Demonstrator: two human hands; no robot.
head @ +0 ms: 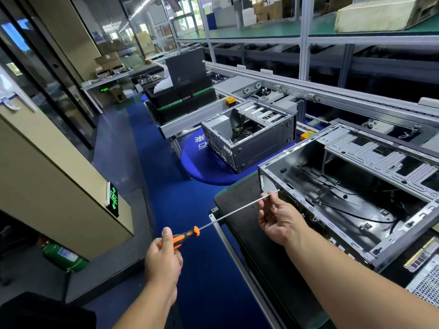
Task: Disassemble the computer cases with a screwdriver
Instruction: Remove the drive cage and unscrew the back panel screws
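An open computer case lies on its side on the dark bench mat at the right, its inside bare except for black cables. My left hand grips the orange-and-black handle of a long screwdriver. The thin steel shaft runs up and right, and its tip meets the near left corner edge of that case. My right hand pinches the shaft close to the tip. A second open case stands farther back on a blue round platform.
Black trays are stacked on the conveyor line behind the far case. A conveyor rail runs along the back, with green shelves above. A perforated metal part lies at the right edge. Blue floor and a beige pillar fill the left.
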